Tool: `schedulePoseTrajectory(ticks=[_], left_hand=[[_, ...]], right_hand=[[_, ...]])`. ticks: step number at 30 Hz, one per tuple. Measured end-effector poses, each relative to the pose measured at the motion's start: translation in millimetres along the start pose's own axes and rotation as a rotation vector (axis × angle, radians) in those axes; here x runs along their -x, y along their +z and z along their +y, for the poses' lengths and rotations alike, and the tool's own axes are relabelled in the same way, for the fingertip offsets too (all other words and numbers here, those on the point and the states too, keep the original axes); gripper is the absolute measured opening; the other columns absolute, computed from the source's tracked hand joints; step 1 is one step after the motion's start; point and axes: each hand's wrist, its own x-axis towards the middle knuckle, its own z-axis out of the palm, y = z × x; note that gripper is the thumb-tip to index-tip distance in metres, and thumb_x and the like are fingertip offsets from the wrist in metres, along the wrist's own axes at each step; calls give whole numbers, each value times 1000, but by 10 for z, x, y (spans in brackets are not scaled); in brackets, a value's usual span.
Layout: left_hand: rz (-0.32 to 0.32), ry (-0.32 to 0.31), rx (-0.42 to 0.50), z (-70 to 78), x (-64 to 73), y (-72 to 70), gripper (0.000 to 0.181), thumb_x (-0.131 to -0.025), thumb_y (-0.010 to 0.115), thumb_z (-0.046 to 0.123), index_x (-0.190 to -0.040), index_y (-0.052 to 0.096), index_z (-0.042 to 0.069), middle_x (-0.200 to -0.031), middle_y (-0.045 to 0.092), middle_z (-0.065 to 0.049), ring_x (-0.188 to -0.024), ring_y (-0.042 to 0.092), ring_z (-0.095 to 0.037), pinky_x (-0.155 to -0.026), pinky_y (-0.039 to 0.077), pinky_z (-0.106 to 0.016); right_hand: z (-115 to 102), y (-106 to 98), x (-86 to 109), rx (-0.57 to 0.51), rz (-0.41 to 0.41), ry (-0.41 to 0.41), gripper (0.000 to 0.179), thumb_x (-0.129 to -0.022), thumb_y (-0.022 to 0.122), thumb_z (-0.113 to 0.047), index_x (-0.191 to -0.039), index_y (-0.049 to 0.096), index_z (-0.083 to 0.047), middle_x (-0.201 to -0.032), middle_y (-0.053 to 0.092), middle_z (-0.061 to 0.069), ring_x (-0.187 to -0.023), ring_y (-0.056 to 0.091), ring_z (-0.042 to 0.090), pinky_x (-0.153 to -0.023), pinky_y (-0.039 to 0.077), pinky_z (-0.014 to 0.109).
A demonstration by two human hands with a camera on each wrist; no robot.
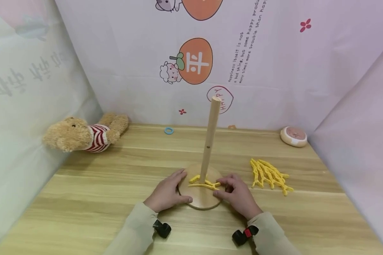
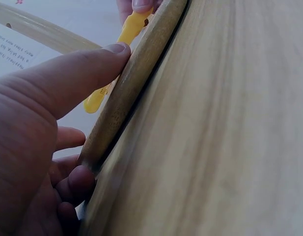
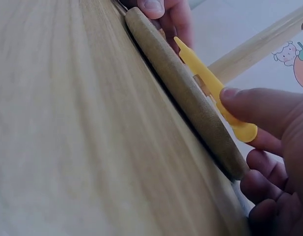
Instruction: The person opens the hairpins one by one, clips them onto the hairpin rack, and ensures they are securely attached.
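Note:
A round wooden base point(image 1: 201, 201) lies on the table with an upright wooden pole point(image 1: 211, 131) standing from its middle. My left hand point(image 1: 168, 191) grips the base's left rim, the thumb on top and the fingers round the side. On the base lie notched yellow plastic pieces; my right hand point(image 1: 237, 195) pinches the right end of a forked yellow branch piece point(image 3: 205, 76) in front of the pole. Another yellow piece point(image 1: 194, 179) rests behind it, by the pole's foot. In the right wrist view, the lower fingers are curled near the base's edge.
Several yellow branch pieces point(image 1: 268, 173) lie in a pile right of the base. A teddy bear point(image 1: 83, 134) in a striped shirt lies at the back left. Along the back are a blue ring point(image 1: 168, 131) and a round cushion-like object point(image 1: 293, 136). Printed cloth walls point(image 1: 131, 71) surround the table.

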Motion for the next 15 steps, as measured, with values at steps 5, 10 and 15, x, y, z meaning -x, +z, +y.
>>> schedulePoseTrajectory(ticks=[5,10,15], left_hand=[[-6,-17,3,-26,37,-1,96,-79,82,52,-155,40,12,-163,30,-6,-147,30,-36,-116,28,-60],[-8,-17,0,-35,27,25,97,-79,82,53,-155,39,13,-163,30,-6,-147,30,-36,-116,29,-60],[-4,-9,-20,-16,-14,11,95,-80,81,53,-156,39,15,-164,29,-6,-147,31,-36,-116,30,-59]], right_hand=[[65,31,42,-73,24,-15,36,-82,84,-33,-113,75,-16,-100,60,-1,-81,54,18,-68,48,26],[124,2,73,-110,70,-32,26,-88,80,-31,-108,75,-17,-100,64,-1,-82,56,18,-68,50,25],[133,-80,80,-111,94,-46,22,-89,78,-32,-106,75,-17,-96,64,1,-80,58,18,-68,51,26]])
